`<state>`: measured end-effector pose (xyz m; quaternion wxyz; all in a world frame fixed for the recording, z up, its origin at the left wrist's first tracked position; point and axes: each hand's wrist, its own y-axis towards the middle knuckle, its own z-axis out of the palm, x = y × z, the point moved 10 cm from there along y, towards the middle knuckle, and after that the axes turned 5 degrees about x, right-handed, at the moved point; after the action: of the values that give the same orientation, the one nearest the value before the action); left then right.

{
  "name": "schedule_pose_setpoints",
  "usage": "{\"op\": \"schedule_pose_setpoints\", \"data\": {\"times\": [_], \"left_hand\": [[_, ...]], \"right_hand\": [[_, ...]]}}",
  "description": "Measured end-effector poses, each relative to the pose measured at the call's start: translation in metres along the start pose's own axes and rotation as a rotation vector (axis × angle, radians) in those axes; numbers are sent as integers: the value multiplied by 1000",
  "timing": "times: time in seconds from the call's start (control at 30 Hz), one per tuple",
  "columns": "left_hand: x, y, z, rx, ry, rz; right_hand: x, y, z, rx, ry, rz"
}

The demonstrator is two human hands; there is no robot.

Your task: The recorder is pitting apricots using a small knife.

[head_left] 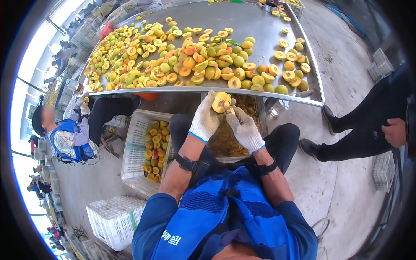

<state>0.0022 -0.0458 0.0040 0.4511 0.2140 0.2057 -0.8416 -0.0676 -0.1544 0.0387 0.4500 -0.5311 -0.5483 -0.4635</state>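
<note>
My left hand, in a whitish knit glove, holds a halved yellow stone fruit with its cut face turned to my right hand. My right hand, gloved alike, grips a small tool whose tip meets the middle of the cut face; its shape is mostly hidden by my fingers. Both hands are just in front of the near rim of a metal table. On the table lies a large heap of halved fruit, with a smaller group at the right. Below my hands, a container holds brownish-yellow scraps.
A white plastic crate holding halved fruit stands left of my legs, near another white crate. A seated co-worker is at the left. Another person's dark-trousered legs are at the right. A clear jar is beneath the table edge.
</note>
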Motion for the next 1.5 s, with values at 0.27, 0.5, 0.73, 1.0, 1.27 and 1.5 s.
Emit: {"op": "schedule_pose_setpoints", "data": {"times": [0.27, 0.5, 0.73, 1.0, 1.27, 1.5], "left_hand": [[11, 4, 9, -107, 50, 77], [8, 3, 7, -224, 219, 158], [5, 1, 5, -307, 161, 209], [-5, -5, 8, -310, 329, 192], [-14, -6, 13, -249, 493, 273], [-29, -21, 32, -282, 539, 456]], "right_hand": [[7, -4, -1, 13, -24, 91], [-9, 0, 7, -35, -121, 46], [-18, 3, 16, 92, -130, 110], [-33, 0, 25, 221, 98, 235], [-23, 0, 30, 198, 95, 125], [-19, -2, 28, 263, 247, 152]]}}
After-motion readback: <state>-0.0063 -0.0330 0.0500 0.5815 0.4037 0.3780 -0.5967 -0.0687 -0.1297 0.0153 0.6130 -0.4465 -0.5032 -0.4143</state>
